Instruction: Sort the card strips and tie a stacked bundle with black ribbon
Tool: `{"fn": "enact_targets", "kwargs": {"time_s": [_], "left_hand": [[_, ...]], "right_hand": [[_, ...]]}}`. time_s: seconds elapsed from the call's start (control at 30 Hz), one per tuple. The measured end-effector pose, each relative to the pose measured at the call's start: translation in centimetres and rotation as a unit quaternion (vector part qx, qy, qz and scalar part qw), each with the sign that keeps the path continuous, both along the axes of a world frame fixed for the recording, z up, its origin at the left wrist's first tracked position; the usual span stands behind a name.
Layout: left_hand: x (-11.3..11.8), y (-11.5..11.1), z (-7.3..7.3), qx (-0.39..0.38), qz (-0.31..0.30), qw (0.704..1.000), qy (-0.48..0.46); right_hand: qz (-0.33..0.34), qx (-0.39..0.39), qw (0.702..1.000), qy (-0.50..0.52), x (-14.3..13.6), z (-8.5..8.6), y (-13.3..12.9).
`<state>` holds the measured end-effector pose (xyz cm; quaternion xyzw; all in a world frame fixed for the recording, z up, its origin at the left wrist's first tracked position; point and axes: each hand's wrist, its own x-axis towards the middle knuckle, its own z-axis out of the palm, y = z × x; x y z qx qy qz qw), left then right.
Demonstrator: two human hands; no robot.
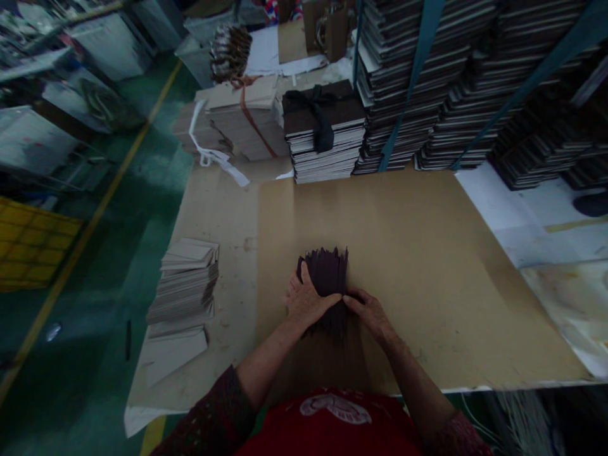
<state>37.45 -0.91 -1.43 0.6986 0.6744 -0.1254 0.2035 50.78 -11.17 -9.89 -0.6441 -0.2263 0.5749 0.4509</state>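
A bundle of thin dark pieces [329,273], looking like card or leather strips with uneven ends, stands on the brown sheet in front of me. My left hand [306,297] lies across its left side and front, thumb and fingers gripping it. At the right side, my right hand [368,309] pinches the bundle's edge with thumb and fingertips, close to the left hand's fingertip. The lower part of the bundle is in shadow, and the left fingers' far side is partly hidden.
Brown paper [403,253] covers the table. Pale card pieces [185,291] lie fanned at the left. Behind are a ribbon-tied stack of dark boards [327,152], tied beige boards [251,120] and tall strapped stacks [403,82]. A yellow crate [35,244] stands on the floor at left.
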Motion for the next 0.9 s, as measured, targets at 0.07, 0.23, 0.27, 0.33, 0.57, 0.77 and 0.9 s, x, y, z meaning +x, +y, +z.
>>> {"fn": "enact_targets", "kwargs": {"time_s": [0.07, 0.23, 0.27, 0.33, 0.57, 0.77, 0.9], "left_hand": [[0.02, 0.01, 0.04, 0.002, 0.002, 1.000, 0.002], [-0.03, 0.00, 0.07, -0.002, 0.003, 1.000, 0.005], [-0.05, 0.00, 0.02, 0.000, 0.002, 1.000, 0.004], [-0.10, 0.00, -0.13, 0.004, 0.000, 1.000, 0.000], [-0.17, -0.01, -0.23, 0.002, 0.004, 1.000, 0.000], [-0.19, 0.03, 0.15, -0.009, 0.001, 1.000, -0.003], [-0.18, 0.01, 0.27, -0.001, -0.003, 1.000, -0.002]], "right_hand": [[0.002, 0.002, 1.000, 0.000, -0.03, 0.13, 0.01], [0.006, 0.003, 1.000, -0.008, -0.03, 0.25, 0.24], [0.007, 0.002, 1.000, -0.011, -0.02, 0.23, 0.30], [0.007, 0.001, 1.000, -0.017, 0.00, 0.16, 0.40], [0.006, -0.002, 0.999, -0.032, -0.11, 0.29, 0.49], [0.005, -0.004, 0.999, -0.036, -0.04, 0.38, 0.63], [0.008, 0.005, 0.999, -0.030, -0.05, 0.49, 0.65]]}}
